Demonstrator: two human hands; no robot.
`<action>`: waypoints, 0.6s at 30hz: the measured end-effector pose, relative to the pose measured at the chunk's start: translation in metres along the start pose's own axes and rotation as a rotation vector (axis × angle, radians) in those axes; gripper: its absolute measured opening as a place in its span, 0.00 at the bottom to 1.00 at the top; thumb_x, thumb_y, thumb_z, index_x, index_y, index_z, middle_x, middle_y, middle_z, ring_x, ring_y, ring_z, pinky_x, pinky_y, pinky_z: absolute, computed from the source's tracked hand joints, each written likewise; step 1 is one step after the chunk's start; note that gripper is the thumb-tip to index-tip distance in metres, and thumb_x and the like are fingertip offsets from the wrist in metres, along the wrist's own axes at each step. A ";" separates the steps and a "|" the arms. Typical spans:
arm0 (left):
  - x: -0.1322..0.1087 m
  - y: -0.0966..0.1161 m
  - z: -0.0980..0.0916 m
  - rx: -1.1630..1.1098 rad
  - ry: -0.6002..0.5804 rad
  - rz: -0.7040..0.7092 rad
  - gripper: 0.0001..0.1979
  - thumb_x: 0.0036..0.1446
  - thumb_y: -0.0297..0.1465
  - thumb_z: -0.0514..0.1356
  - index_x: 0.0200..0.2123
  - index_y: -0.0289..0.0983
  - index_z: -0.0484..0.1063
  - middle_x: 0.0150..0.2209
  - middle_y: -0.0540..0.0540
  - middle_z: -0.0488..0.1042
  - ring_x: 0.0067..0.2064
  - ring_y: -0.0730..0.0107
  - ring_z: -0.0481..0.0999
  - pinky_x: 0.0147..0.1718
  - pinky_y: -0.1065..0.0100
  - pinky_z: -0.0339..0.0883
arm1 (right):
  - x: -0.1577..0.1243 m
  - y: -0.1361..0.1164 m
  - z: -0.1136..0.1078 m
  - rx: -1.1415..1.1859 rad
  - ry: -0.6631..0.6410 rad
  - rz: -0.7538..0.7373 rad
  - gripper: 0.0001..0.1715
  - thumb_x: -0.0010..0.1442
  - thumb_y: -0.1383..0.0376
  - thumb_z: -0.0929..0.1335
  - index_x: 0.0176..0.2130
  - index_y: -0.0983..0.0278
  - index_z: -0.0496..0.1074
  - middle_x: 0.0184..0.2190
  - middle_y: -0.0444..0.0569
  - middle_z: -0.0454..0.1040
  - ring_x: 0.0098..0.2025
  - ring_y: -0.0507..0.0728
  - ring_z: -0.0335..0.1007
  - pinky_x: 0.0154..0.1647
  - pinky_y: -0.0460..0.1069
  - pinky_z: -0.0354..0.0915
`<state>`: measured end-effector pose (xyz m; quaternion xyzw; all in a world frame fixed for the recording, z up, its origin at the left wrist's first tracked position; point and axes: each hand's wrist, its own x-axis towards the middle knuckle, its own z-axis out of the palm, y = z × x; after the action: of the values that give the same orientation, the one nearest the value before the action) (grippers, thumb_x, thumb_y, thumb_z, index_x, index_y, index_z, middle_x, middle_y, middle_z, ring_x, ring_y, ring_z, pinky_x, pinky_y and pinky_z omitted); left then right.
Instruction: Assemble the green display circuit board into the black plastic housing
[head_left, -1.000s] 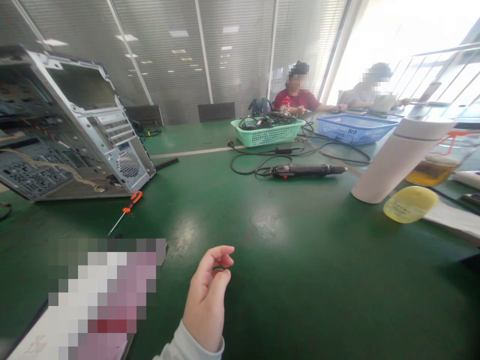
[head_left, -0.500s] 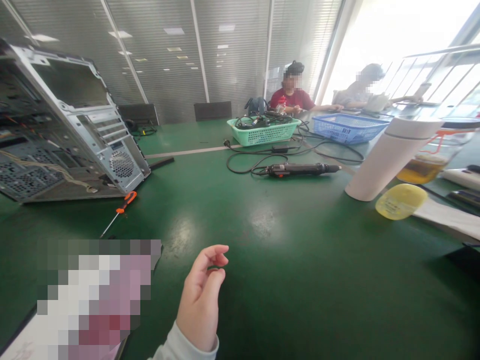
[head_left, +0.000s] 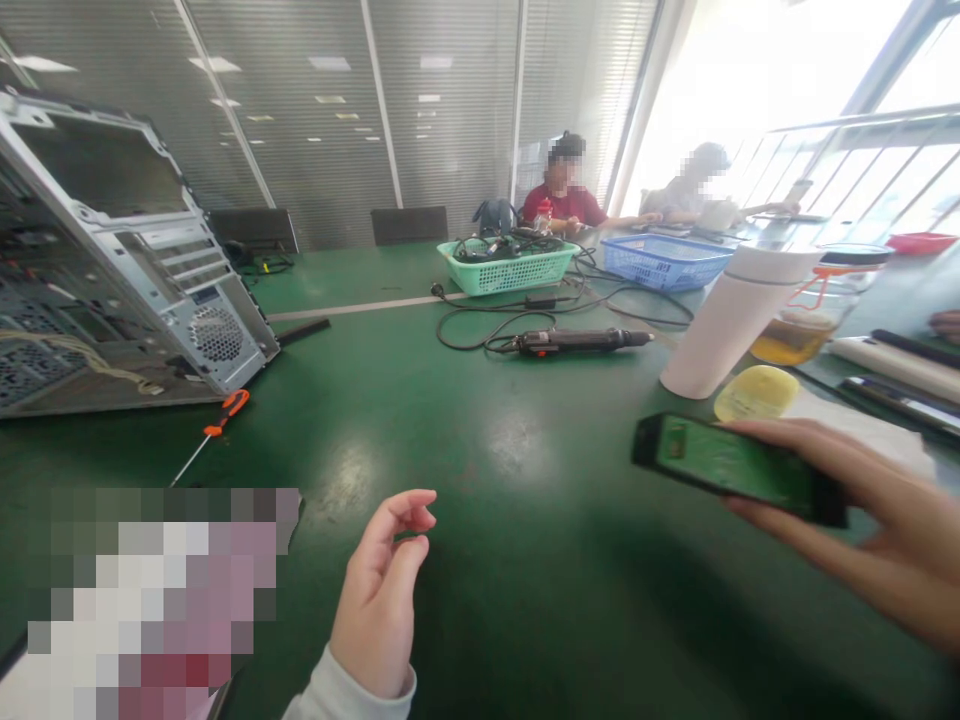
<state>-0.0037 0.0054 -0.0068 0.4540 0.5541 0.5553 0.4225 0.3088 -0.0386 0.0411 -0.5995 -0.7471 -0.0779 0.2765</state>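
Observation:
My left hand (head_left: 381,590) rests on the green table (head_left: 480,620) at the lower middle. Its fingers are loosely curled, with a gap to the thumb and nothing in them. At the right, my right hand (head_left: 885,500) grips a black rectangular device with a green face (head_left: 742,465) between thumb and fingers. The device is tilted and held above the table; blur hides its exact kind. A corded electric screwdriver (head_left: 581,342) lies beyond the hands. An orange-handled screwdriver (head_left: 214,428) lies to the left, beside an opened computer case (head_left: 225,300).
A green basket of cables (head_left: 510,272) and a blue basket (head_left: 664,262) stand farther back. On the right are a pale tumbler (head_left: 731,325), a yellow container (head_left: 756,393) and a jar of amber liquid (head_left: 795,335). A blurred-out flat item (head_left: 150,600) lies lower left. Two people sit beyond.
My right hand has come in from the right holding the black device with the green face, only a dark edge of which showed before. The view has turned slightly right; my left hand keeps its pose.

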 end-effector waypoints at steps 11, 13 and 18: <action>0.009 -0.011 -0.008 -0.153 -0.183 -0.074 0.21 0.50 0.41 0.56 0.45 0.38 0.72 0.40 0.45 0.74 0.45 0.59 0.70 0.45 0.62 0.60 | 0.040 -0.123 0.074 0.476 -0.271 -0.263 0.33 0.49 0.72 0.74 0.51 0.60 0.60 0.44 0.46 0.65 0.44 0.57 0.62 0.43 0.50 0.65; 0.002 -0.006 -0.006 -0.098 -0.196 -0.049 0.19 0.53 0.39 0.56 0.46 0.38 0.71 0.41 0.45 0.75 0.47 0.58 0.69 0.47 0.62 0.59 | 0.038 -0.119 0.083 0.514 -0.230 -0.241 0.35 0.49 0.72 0.75 0.51 0.61 0.58 0.43 0.46 0.65 0.43 0.56 0.62 0.42 0.50 0.64; -0.004 -0.002 -0.004 -0.025 -0.162 0.007 0.16 0.56 0.36 0.54 0.46 0.37 0.70 0.44 0.44 0.75 0.50 0.61 0.69 0.51 0.63 0.60 | 0.033 -0.110 0.097 0.599 -0.153 -0.263 0.27 0.50 0.72 0.75 0.44 0.62 0.59 0.43 0.46 0.65 0.43 0.56 0.62 0.42 0.48 0.62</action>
<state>-0.0063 0.0005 -0.0093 0.4939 0.5095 0.5250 0.4699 0.1699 0.0031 0.0006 -0.3943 -0.8262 0.1552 0.3712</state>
